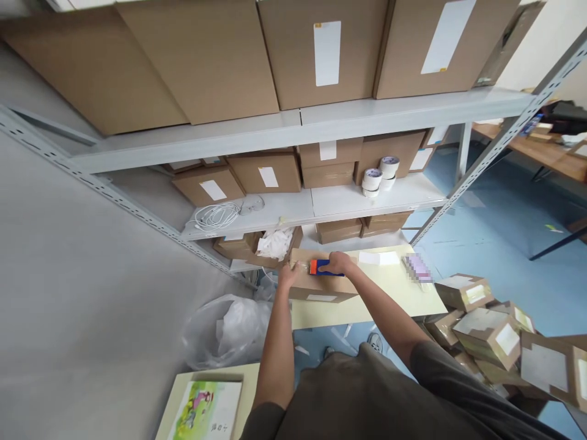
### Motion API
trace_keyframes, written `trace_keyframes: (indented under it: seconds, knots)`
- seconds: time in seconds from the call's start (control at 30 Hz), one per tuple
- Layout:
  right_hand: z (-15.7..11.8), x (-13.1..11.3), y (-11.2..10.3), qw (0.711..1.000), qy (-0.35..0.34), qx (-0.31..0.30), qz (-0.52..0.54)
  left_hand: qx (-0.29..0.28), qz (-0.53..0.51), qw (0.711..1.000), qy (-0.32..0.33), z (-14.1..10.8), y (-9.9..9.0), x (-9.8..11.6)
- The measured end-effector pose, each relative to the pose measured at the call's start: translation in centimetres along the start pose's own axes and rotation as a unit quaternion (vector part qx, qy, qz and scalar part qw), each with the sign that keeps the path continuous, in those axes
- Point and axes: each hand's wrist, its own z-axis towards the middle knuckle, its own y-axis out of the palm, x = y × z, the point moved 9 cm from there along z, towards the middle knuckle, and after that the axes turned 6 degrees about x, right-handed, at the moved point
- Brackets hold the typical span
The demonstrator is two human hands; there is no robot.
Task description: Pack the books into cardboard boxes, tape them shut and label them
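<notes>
A cardboard box [316,289] lies on the pale yellow tabletop [394,292] in front of me, with a white label on its near side. My right hand [340,264] is closed around a blue and orange tape dispenser [313,267], which rests along the top of the box. Clear tape [301,267] shows on the box top, left of the dispenser's orange end. At the box's left end, my left hand [288,276] grips the edge, its thumb close to the tape. Its other fingers are partly hidden.
A metal shelf [257,142] with cardboard boxes rises ahead, holding tape rolls [372,179] and a coiled white cable [217,215]. Several taped boxes [488,342] are piled right of the table. A plastic bag [238,327] and a picture book [204,410] are at left.
</notes>
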Motion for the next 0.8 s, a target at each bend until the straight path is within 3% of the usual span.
trace_keyframes:
  seconds: [0.1, 0.2, 0.33, 0.43, 0.53, 0.7, 0.8]
  knots:
    - [-0.2, 0.2, 0.5, 1.0, -0.023, 0.003, -0.015, -0.008, -0.036, 0.999, -0.014, -0.9, 1.7, -1.1]
    - [-0.3, 1.7, 0.9, 0.999, -0.021, 0.008, -0.037, -0.016, -0.083, 0.996, -0.01, -2.3, 5.0, -1.1]
    - [-0.5, 5.4, 1.0, 0.999, 0.006, -0.002, -0.038, -0.024, -0.114, 0.993, -0.002, -3.7, 9.6, 0.6]
    - [-1.1, 9.2, 0.2, 0.999, 0.019, -0.002, -0.035, -0.03, -0.125, 0.992, -0.002, -4.0, 11.6, 2.2]
    - [-2.5, 15.1, -1.2, 0.998, 0.044, -0.001, -0.053, -0.039, -0.119, 0.992, -0.007, -3.8, 12.4, 3.1]
    - [-7.2, 29.6, -4.2, 0.985, 0.149, 0.012, -0.085, -0.04, -0.095, 0.995, 0.003, -2.9, 12.8, 2.7]
    - [-9.9, 35.8, -5.0, 0.976, 0.198, 0.018, -0.09, -0.046, -0.064, 0.997, -0.011, -2.3, 13.3, 1.9]
